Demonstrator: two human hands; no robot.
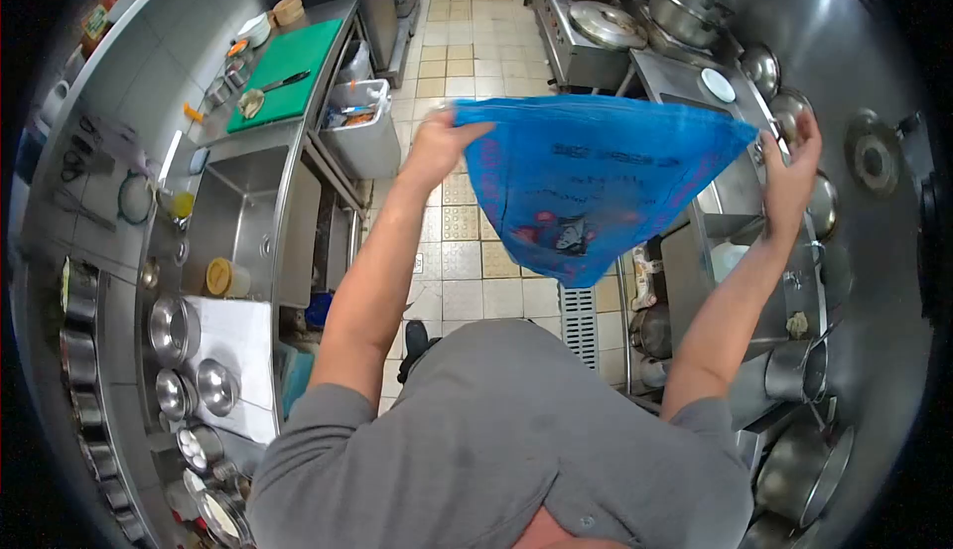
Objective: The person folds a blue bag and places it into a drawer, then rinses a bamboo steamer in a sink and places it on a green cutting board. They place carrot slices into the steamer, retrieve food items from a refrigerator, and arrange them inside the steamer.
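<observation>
A blue plastic bag point(586, 172) with dark and red printing is stretched out in front of my body, above the floor. My left hand point(444, 145) is closed on its upper left corner, thumb lying along the edge. At the upper right corner my right hand point(791, 167) pinches the bag near the thumb, with other fingers raised. The bag's top edge runs nearly straight between the hands, and its lower part hangs down to a narrower end. Whatever may be inside it is hidden.
On the left are a steel sink point(238, 202), a green cutting board point(288, 72) with a knife point(286, 80), and a lined bin point(362, 137). Metal bowls point(216, 386) stand nearer. A stove point(581, 48) with pots is at the back right. A drain grate point(579, 326) crosses the tiled floor.
</observation>
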